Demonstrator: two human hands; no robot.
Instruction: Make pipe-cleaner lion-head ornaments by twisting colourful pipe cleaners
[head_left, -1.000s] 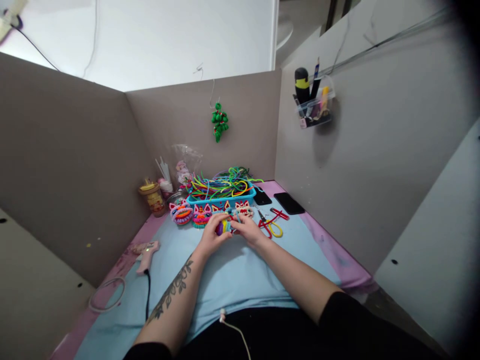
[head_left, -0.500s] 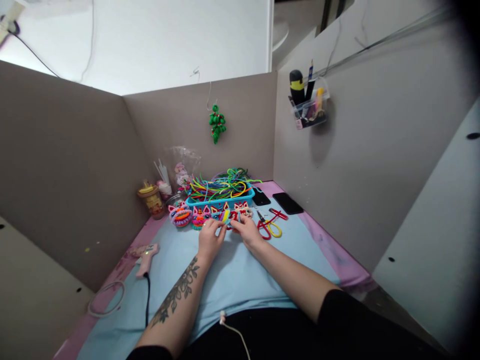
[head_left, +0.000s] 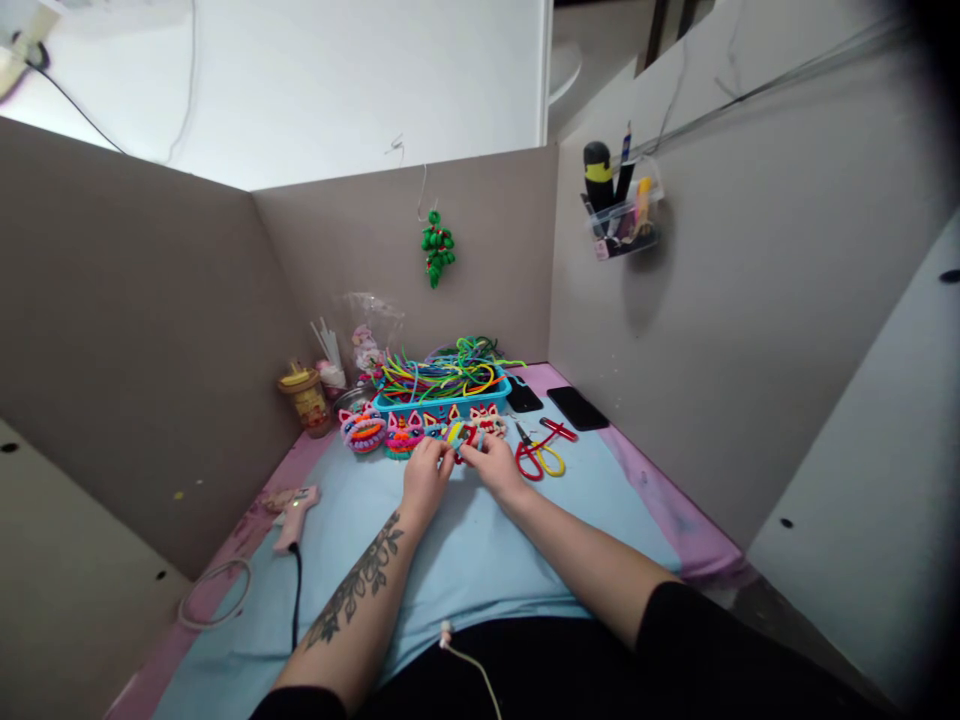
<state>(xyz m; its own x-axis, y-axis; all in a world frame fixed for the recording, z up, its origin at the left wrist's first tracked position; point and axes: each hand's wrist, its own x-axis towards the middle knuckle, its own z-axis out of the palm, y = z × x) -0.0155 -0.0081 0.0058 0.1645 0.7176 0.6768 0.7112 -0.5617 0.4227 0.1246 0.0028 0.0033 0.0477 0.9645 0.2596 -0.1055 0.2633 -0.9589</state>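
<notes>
Grey partitions (head_left: 405,240) enclose a surface (head_left: 525,540) covered in light-blue cloth, where the left hand (head_left: 427,472) and right hand (head_left: 491,465), each grip closed, hold a multicoloured pipe-cleaner piece (head_left: 459,436) between them, in front of the blue basket (head_left: 442,406).

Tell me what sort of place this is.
Probably a small craft workstation: a blue basket of colourful fuzzy stems, scissors and a pink glue gun lie within partition walls.

"What colours is the fuzzy craft (head_left: 458,435) showing?"

"It's showing red and yellow."

"And what's the cloth (head_left: 487,550) showing?"

"It's showing light blue, and the left arm (head_left: 356,590) is wearing dark leaves!"
</notes>
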